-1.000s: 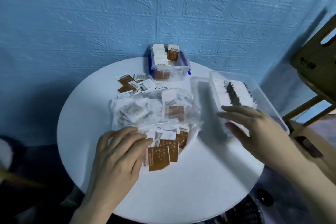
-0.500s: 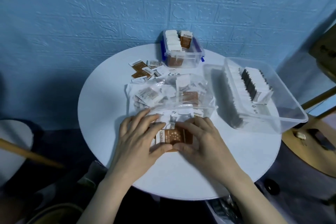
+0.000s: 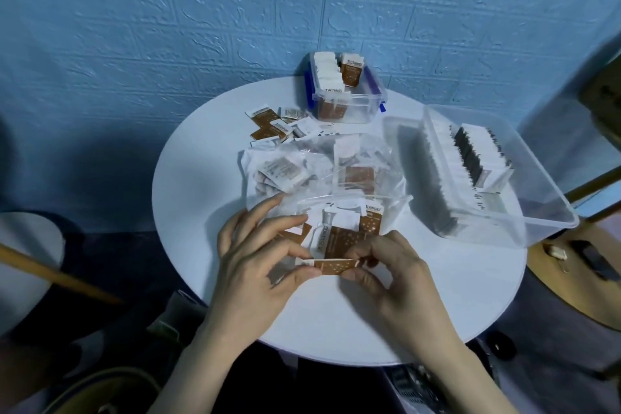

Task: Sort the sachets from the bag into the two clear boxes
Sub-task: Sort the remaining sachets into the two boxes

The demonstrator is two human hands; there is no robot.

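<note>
A clear plastic bag (image 3: 322, 168) full of brown and white sachets lies in the middle of the round white table (image 3: 201, 185). At the bag's mouth my left hand (image 3: 258, 259) and my right hand (image 3: 386, 265) pinch the two ends of a small stack of brown sachets (image 3: 332, 264), held edge-up just above the table. More sachets (image 3: 339, 239) spill from the bag behind it. A small clear box (image 3: 356, 107) with blue clips stands at the back, holding upright sachets. A large clear box (image 3: 537, 198) at the right holds rows of white and dark sachets.
Loose brown and white sachets (image 3: 272, 126) lie on the table left of the small box. A wooden chair (image 3: 578, 282) stands at the right edge. A wooden rod (image 3: 57, 276) and a white round object (image 3: 23, 265) sit low at the left. A blue textured wall rises behind the table.
My right hand came over from the large box to the bag's mouth. Both hands gathered the brown sachets there and have now lifted them together as a stack, edge-up.
</note>
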